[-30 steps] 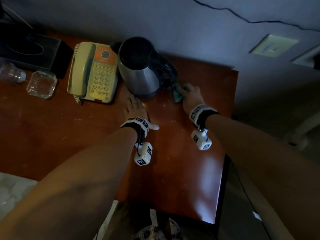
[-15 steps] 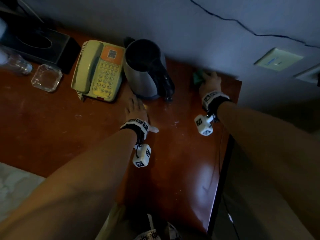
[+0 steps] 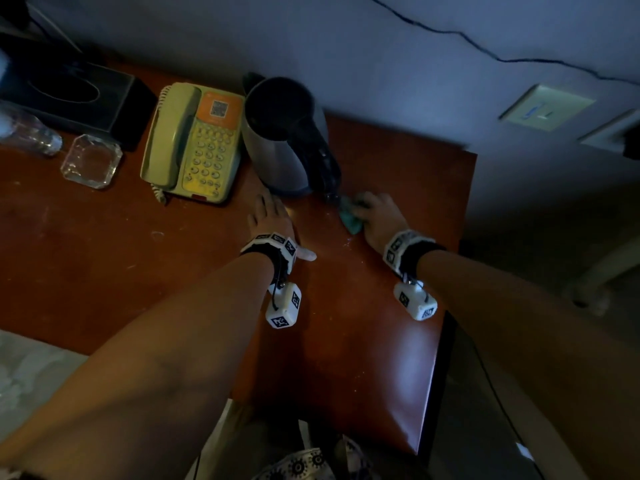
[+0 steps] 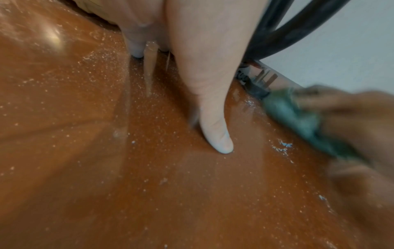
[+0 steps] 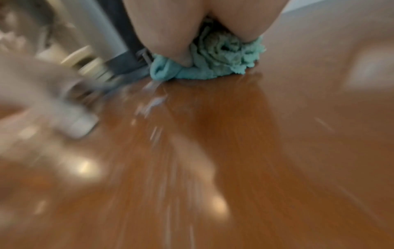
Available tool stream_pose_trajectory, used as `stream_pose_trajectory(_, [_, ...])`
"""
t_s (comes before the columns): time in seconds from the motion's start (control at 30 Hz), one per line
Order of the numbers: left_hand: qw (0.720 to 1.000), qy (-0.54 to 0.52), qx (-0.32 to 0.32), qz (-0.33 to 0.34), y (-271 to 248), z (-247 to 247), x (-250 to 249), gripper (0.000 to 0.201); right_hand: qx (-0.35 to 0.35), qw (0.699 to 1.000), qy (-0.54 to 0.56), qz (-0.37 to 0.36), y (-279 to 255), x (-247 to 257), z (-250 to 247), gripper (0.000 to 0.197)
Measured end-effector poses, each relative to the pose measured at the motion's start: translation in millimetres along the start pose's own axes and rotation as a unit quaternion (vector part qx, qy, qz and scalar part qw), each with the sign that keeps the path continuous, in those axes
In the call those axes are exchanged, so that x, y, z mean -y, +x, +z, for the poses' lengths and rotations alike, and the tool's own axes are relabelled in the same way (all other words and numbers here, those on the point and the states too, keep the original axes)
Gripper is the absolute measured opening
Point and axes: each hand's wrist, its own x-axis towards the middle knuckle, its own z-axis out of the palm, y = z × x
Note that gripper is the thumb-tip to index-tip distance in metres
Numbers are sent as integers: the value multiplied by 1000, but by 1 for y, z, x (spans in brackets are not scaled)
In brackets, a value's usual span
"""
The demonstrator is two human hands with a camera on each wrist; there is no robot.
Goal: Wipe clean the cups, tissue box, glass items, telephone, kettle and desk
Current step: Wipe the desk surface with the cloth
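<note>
My left hand (image 3: 269,213) lies flat on the red-brown desk (image 3: 104,265), fingers straight, just in front of the steel kettle (image 3: 277,147). In the left wrist view its thumb (image 4: 215,118) presses the dusty wood. My right hand (image 3: 375,216) grips a bunched teal cloth (image 3: 350,218) (image 5: 215,64) and presses it on the desk beside the kettle's black handle (image 3: 327,168). A green-yellow telephone (image 3: 192,143), a glass ashtray (image 3: 91,161), a clear glass (image 3: 31,133) and a black tissue box (image 3: 69,95) stand to the left.
The kettle's plug (image 4: 259,85) and black cord (image 4: 277,30) lie on the desk between the kettle and the cloth. White specks (image 4: 281,148) and dust dot the wood. The wall (image 3: 381,46) runs behind, and the desk's right edge (image 3: 446,306) drops to the floor.
My right hand swept the cloth out to the desk's back right corner, then back to the kettle's handle. The left hand has stayed flat in place.
</note>
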Motion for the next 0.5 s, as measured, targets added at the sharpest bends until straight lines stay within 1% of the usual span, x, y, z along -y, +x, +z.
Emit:
stream_pose_trajectory(0.07, [1000, 1, 0, 0, 0, -1, 0, 154, 38, 998, -2, -56, -19, 9, 0, 45])
stream_pose_trajectory(0.1, [1000, 3, -3, 0, -1, 0, 0, 154, 76, 995, 1, -64, -24, 14, -1, 42])
stream_pose_trajectory(0.13, [1000, 2, -6, 0, -2, 0, 0, 153, 111, 992, 5, -61, -27, 20, -4, 40])
stream_pose_trajectory(0.17, [1000, 2, -10, 1, -4, 1, -1, 152, 126, 991, 15, -34, -28, 23, -7, 39])
stream_pose_trajectory(0.2, [1000, 4, -13, 3, -4, 1, -1, 152, 112, 992, 50, 11, -27, 23, -11, 38])
stream_pose_trajectory(0.23, [1000, 7, -13, 5, -3, 1, -2, 152, 69, 990, 97, 76, -24, 20, -18, 37])
stream_pose_trajectory(0.27, [1000, 8, -12, 4, -2, 1, -2, 153, -8, 980, 145, 140, -17, 14, -26, 34])
stream_pose_trajectory(0.3, [1000, 9, -11, 3, -1, 1, -2, 153, -88, 961, 175, 194, -6, 4, -33, 32])
stream_pose_trajectory(0.33, [1000, 10, -11, 3, 0, 0, -2, 153, -146, 943, 193, 230, 6, -5, -43, 31])
stream_pose_trajectory(0.37, [1000, 12, -10, 3, 0, 0, -2, 152, -177, 928, 203, 257, 20, -13, -50, 31])
stream_pose_trajectory(0.4, [1000, 13, -9, 4, 0, 0, -2, 152, -193, 917, 215, 273, 34, -18, -56, 34])
stream_pose_trajectory(0.43, [1000, 14, -10, 6, 0, -1, -3, 152, -182, 911, 227, 294, 49, -24, -60, 37])
stream_pose_trajectory(0.5, [1000, 17, -7, 7, 0, 1, -3, 152, -126, 908, 229, 326, 79, -35, -57, 43])
